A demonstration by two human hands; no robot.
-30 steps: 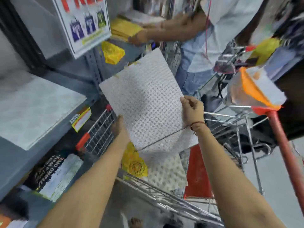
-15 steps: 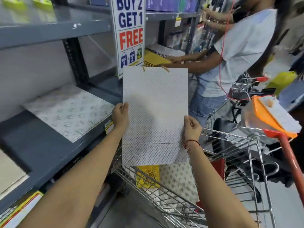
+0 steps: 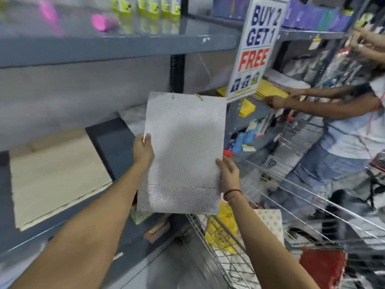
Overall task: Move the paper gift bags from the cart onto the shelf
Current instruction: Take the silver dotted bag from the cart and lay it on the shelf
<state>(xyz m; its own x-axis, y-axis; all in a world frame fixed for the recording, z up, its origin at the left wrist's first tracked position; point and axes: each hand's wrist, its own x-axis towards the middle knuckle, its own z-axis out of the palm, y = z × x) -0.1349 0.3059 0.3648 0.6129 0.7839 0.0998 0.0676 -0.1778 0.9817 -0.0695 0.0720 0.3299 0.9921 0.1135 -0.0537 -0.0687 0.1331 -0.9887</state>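
Two hands are lifting one dotted white bag out of the cart and carrying it toward the shelf; half a second earlier it was hanging lower, just above the basket, and now it is rising level with the grey deck. The left hand is pinching the bag's left edge, thumb over the front, while the right hand is gripping the lower right edge, so both are clamped on the same flat bag, upright, its cord handles at the top. The placing step appears close, though the bag is not yet touching the shelf. More bags are waiting in the cart: a yellow bag and a patterned one beside it.

On the deck, a beige stack is lying at left and a pale stack further back, with bare grey metal between them. A "Buy 2 Get 1 Free" sign is hanging at the bay's end, where another person is working on the neighbouring shelving. The aisle looks narrow and crowded.
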